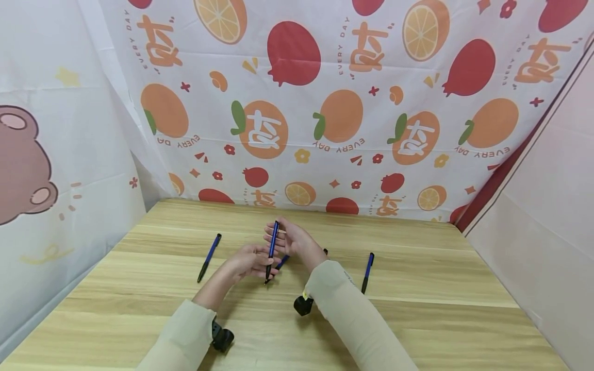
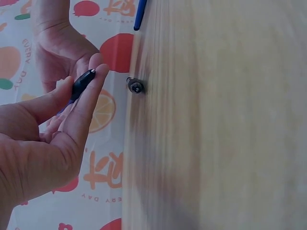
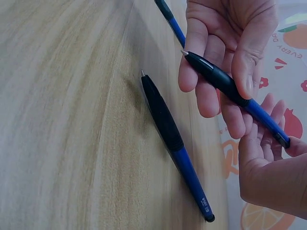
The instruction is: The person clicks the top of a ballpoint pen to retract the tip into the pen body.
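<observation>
A blue pen with a black grip [image 1: 273, 245] is held up between the two hands, its metal tip pointing down toward the person. My left hand [image 1: 250, 262] pinches the black grip near the tip, thumb on one side and fingers on the other, as the left wrist view shows. At the other end, my right hand [image 1: 293, 241] holds the pen's blue barrel, its thumb at the black push button [image 3: 283, 140] and its fingers behind. Close below the hands, a second blue pen [image 3: 187, 167] lies on the table, partly covered by them in the head view.
On the wooden table [image 1: 116, 304], another pen [image 1: 210, 257] lies to the left and one [image 1: 368, 270] to the right. A pen's end [image 1: 326, 251] shows beside the right forearm, which hides the rest. A fruit-printed cloth [image 1: 301, 129] hangs behind the table's far edge.
</observation>
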Action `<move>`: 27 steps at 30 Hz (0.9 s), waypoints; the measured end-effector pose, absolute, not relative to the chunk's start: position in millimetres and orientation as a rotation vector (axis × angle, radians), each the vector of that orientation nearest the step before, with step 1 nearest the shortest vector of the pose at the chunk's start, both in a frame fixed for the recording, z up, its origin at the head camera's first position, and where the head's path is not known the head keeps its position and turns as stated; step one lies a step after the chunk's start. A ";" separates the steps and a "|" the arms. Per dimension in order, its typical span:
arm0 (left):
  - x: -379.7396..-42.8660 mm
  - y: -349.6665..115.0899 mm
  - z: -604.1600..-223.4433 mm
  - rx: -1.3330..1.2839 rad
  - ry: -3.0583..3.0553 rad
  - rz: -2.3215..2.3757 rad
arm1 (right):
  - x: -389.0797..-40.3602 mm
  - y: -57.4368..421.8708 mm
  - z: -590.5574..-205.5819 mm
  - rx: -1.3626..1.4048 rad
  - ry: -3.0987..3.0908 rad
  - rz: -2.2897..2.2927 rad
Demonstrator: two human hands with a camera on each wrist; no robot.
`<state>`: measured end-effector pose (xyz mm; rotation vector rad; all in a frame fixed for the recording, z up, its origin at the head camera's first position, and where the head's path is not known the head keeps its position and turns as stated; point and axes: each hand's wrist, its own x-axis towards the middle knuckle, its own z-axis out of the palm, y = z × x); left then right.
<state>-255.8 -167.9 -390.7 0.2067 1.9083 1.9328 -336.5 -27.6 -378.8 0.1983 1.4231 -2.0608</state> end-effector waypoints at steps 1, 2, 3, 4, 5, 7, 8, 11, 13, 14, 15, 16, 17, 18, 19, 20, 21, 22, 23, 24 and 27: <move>-255.8 -167.7 -390.7 0.209 1.907 1.934 | -336.6 -27.3 -379.0 0.199 1.425 -2.062; -255.8 -167.6 -390.7 0.210 1.905 1.936 | -336.6 -27.1 -379.2 0.198 1.424 -2.063; -255.8 -167.4 -390.6 0.209 1.905 1.937 | -336.5 -26.9 -379.3 0.199 1.423 -2.064; -255.8 -167.3 -390.5 0.212 1.906 1.936 | -336.6 -26.6 -379.6 0.202 1.420 -2.065; -255.8 -167.2 -390.4 0.210 1.906 1.938 | -336.6 -26.4 -379.8 0.203 1.419 -2.067; -255.9 -167.0 -390.5 0.213 1.909 1.937 | -336.3 -26.0 -380.4 0.208 1.418 -2.072; -255.9 -166.9 -390.5 0.216 1.913 1.935 | -336.1 -25.9 -381.0 0.212 1.417 -2.078; -256.0 -166.6 -391.0 0.223 1.922 1.929 | -335.7 -25.6 -382.7 0.231 1.408 -2.090; -256.2 -166.3 -391.8 0.224 1.925 1.925 | -335.2 -25.4 -384.1 0.236 1.404 -2.096; -256.3 -166.2 -392.3 0.223 1.926 1.924 | -334.9 -25.3 -384.8 0.237 1.403 -2.096; -256.5 -166.1 -392.8 0.220 1.926 1.924 | -334.7 -25.2 -385.2 0.239 1.400 -2.097; -256.6 -166.0 -393.2 0.218 1.925 1.925 | -334.4 -25.2 -385.8 0.234 1.401 -2.098; -256.8 -165.8 -393.6 0.215 1.924 1.926 | -334.0 -25.0 -386.3 0.230 1.401 -2.100; -257.0 -165.7 -394.0 0.211 1.924 1.927 | -333.8 -24.9 -386.7 0.230 1.398 -2.104; -257.2 -165.5 -394.2 0.209 1.925 1.928 | -333.6 -24.8 -386.7 0.234 1.393 -2.108; -257.4 -165.4 -394.4 0.210 1.925 1.928 | -333.6 -24.7 -386.9 0.233 1.392 -2.110; -257.5 -165.4 -394.2 0.210 1.923 1.929 | -333.6 -24.6 -386.9 0.235 1.385 -2.116; -257.7 -165.3 -394.1 0.210 1.923 1.930 | -333.8 -24.6 -386.9 0.236 1.384 -2.118; -257.8 -165.3 -393.9 0.211 1.920 1.931 | -333.8 -24.4 -386.7 0.234 1.384 -2.119; -258.0 -165.2 -393.7 0.210 1.918 1.931 | -334.0 -24.3 -386.3 0.237 1.382 -2.119; -258.2 -164.9 -392.8 0.212 1.907 1.933 | -334.8 -23.7 -385.7 0.226 1.393 -2.109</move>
